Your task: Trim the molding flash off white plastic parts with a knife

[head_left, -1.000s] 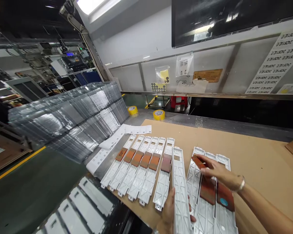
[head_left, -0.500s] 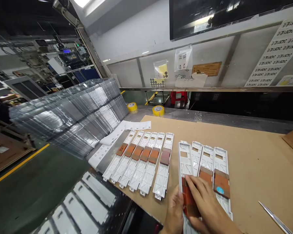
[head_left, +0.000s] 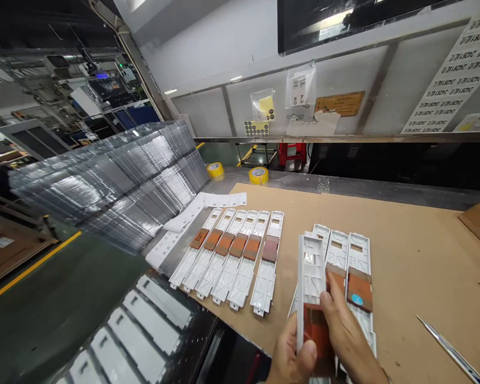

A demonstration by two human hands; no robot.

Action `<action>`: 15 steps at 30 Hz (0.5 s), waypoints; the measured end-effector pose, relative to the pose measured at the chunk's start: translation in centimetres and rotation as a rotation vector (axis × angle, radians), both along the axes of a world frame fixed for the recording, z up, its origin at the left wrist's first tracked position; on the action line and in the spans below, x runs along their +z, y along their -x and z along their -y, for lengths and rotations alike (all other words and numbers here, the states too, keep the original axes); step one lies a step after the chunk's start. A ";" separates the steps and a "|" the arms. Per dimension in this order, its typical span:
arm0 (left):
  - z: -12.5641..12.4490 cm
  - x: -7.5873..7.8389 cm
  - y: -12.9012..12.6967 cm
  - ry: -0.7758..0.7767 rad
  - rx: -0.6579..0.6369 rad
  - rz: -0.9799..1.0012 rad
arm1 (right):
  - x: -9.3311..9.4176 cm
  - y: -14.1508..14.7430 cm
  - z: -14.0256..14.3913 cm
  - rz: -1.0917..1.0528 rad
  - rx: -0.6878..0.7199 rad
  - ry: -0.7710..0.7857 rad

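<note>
Near the front of a brown cardboard sheet (head_left: pixel 404 250), holding a white ribbed plastic strip (head_left: pixel 312 274) between both hands. Clamped with the left hand (head_left: pixel 290 354) around the strip's left wall, with the thumb over the orange-brown block (head_left: pixel 317 329) lying in it. Closed with the right hand (head_left: pixel 346 330) on the strip's right edge, beside the same block. Partly covering, from this view, a group of three similar strips (head_left: pixel 360 246) lying side by side behind, with blocks visible on two, one marked with a round blue sticker (head_left: pixel 357 300). Set out to the left: six more strips (head_left: pixel 227 274), each with a block across it, the last slightly apart and with a purplish block (head_left: pixel 270 249). Beyond these: a ribbon of printed labels (head_left: pixel 192 210) and two yellow tape rolls (head_left: pixel 260 179). Stacked farther left: clear plastic trays (head_left: pixel 116 181). Lined up at lower left: white panels (head_left: pixel 156 325). Lying right of the hands: a pointed metal tool (head_left: pixel 450 349).
</note>
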State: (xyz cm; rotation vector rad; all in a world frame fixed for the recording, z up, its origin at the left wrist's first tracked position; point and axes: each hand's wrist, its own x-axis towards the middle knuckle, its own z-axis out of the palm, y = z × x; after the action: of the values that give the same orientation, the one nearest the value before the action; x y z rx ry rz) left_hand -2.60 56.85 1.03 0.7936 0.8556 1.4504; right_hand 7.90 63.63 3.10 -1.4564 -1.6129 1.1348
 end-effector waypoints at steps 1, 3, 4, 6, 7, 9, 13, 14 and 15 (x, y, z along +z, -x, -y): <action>0.5 0.0 0.0 0.022 0.000 -0.065 | 0.1 0.7 0.3 -0.002 -0.043 0.036; 1.4 0.0 0.1 0.119 0.015 -0.237 | 0.1 1.8 0.8 0.000 -0.071 0.065; 1.8 0.0 0.3 0.177 0.033 -0.329 | 0.0 2.2 1.1 -0.002 -0.082 0.080; 2.3 -0.1 0.7 0.244 0.078 -0.474 | -0.2 2.6 1.5 -0.008 -0.087 0.100; 2.4 -0.1 0.9 0.245 0.084 -0.514 | -0.4 2.7 1.6 -0.013 -0.081 0.108; 2.4 -0.3 1.0 0.231 0.057 -0.550 | -0.9 2.7 1.5 -0.022 -0.074 0.119; 2.2 -1.3 0.2 0.294 0.068 -0.646 | -1.7 2.6 0.0 -0.017 -0.108 0.103; 2.2 -1.6 0.0 0.310 0.093 -0.666 | -1.8 2.6 -0.5 -0.006 -0.125 0.084; 2.2 -1.8 -0.2 0.325 0.111 -0.682 | -1.8 2.6 -1.1 0.008 -0.139 0.059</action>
State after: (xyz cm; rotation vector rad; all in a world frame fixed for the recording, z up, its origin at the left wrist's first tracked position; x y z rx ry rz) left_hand -2.37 54.68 -0.74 1.0141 1.6273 1.0870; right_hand 5.33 64.73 1.28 -1.5867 -1.4700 1.1068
